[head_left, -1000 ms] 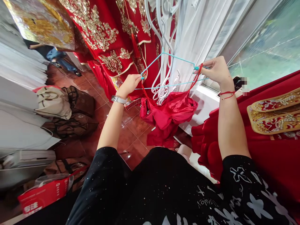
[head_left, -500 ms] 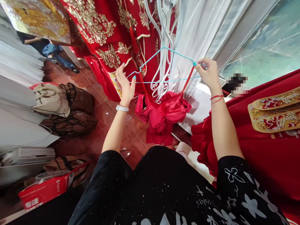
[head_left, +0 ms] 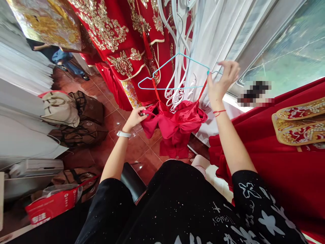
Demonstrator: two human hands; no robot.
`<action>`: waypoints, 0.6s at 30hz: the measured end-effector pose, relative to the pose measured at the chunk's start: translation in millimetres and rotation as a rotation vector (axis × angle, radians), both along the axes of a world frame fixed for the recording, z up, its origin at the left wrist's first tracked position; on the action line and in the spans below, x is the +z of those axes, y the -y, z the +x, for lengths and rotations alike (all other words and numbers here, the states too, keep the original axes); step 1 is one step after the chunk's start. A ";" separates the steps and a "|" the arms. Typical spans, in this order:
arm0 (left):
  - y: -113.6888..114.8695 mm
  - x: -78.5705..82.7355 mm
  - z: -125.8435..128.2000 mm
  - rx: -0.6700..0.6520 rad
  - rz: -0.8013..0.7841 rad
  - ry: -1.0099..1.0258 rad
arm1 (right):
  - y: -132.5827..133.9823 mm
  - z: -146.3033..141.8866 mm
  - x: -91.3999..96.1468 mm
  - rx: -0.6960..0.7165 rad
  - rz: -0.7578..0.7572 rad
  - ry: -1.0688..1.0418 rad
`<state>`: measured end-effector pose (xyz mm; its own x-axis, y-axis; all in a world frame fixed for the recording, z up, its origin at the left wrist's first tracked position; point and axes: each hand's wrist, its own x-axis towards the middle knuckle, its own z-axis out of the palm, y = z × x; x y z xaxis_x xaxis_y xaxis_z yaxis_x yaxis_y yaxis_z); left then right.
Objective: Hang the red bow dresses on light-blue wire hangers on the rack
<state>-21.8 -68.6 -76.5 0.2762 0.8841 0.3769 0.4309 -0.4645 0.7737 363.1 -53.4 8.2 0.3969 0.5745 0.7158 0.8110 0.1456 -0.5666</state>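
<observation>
A red satin dress point(head_left: 177, 130) hangs by two thin straps from a light blue wire hanger point(head_left: 167, 61), whose hook is at the white curled metal rack point(head_left: 175, 76). My left hand point(head_left: 135, 119) is closed on the left edge of the dress's top and draws it out to the side. My right hand point(head_left: 222, 83) is at the hanger's right end, thumb apart from the fingers, with the thumb by the right strap. Whether the thumb touches the hanger I cannot tell.
Red gowns with gold embroidery point(head_left: 119, 62) hang behind on the left. More red fabric point(head_left: 266, 159) with beaded trim is at right. Bags point(head_left: 61, 105) and a red paper bag point(head_left: 54, 203) lie at left on the tiled floor point(head_left: 142, 145). A person's legs point(head_left: 68, 62) show farther back.
My left hand has moved down from the hanger's left end and taken hold of the dress's edge. My right hand has shifted slightly left, its fingers coming apart from the thumb.
</observation>
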 end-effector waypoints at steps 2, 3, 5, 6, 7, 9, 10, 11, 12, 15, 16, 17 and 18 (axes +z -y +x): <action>-6.5 6.6 7.3 0.039 0.053 0.052 | 8.8 -37.8 -25.2 0.237 -0.042 -0.074; -9.0 8.5 12.7 0.069 0.081 0.095 | 8.9 -58.5 -40.7 0.425 -0.123 -0.105; -12.1 9.5 24.5 0.181 0.131 0.204 | 0.1 -99.6 -70.8 0.737 -0.371 -0.191; -12.7 8.8 29.8 0.251 0.139 0.251 | -7.8 -118.7 -83.1 0.820 -0.486 -0.267; -12.7 7.5 34.1 0.319 0.121 0.287 | -16.9 -135.9 -92.5 0.883 -0.547 -0.355; -10.9 4.4 38.5 0.414 -0.011 0.307 | -35.7 -163.8 -102.6 0.977 -0.553 -0.532; -9.2 3.2 38.8 0.433 -0.116 0.295 | -44.0 -174.0 -104.1 1.008 -0.523 -0.617; -7.2 2.6 38.0 0.439 -0.229 0.285 | -51.0 -181.9 -104.1 1.027 -0.489 -0.692; -5.1 2.7 36.5 0.438 -0.337 0.291 | -56.7 -187.7 -103.3 1.031 -0.460 -0.760; -1.2 6.4 31.0 0.411 -0.501 0.461 | -66.9 -194.7 -99.6 0.971 -0.411 -0.911; -2.0 8.0 29.4 0.398 -0.489 0.545 | -68.8 -194.6 -98.6 0.952 -0.408 -0.939; -4.3 9.5 28.0 0.390 -0.448 0.614 | -70.4 -193.5 -97.5 0.945 -0.414 -0.952; -8.2 10.5 26.7 0.393 -0.388 0.664 | -71.6 -191.7 -96.4 0.948 -0.428 -0.951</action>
<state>4.9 -60.4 -65.9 -0.2469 0.9690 0.0033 -0.0928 -0.0270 0.9953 171.4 18.1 -88.2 -0.0316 0.9944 0.1008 -0.2083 0.0921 -0.9737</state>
